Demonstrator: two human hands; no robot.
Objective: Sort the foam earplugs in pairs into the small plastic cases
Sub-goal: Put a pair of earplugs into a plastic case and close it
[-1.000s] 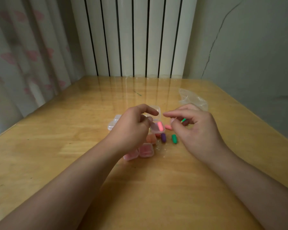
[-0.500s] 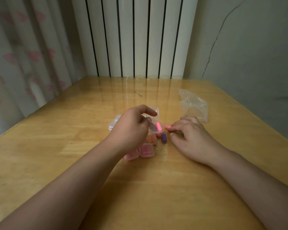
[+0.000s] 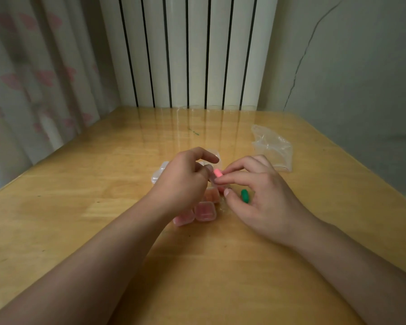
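Right hand (image 3: pixel 260 198) up off table since half-second ago, now pinching pink earplug (image 3: pixel 217 172) at open clear case (image 3: pixel 213 178) gripped by left hand (image 3: pixel 183 181). Step: filling pair. Green earplug (image 3: pixel 244 196) loose on table (image 3: pixel 80 207). Next: drop plug in, release, shut lid.

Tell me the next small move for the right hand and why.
Probably lower the pink earplug into the small clear case and let go: the right hand pinches it right at the case the left hand holds. A green earplug waits on the table.
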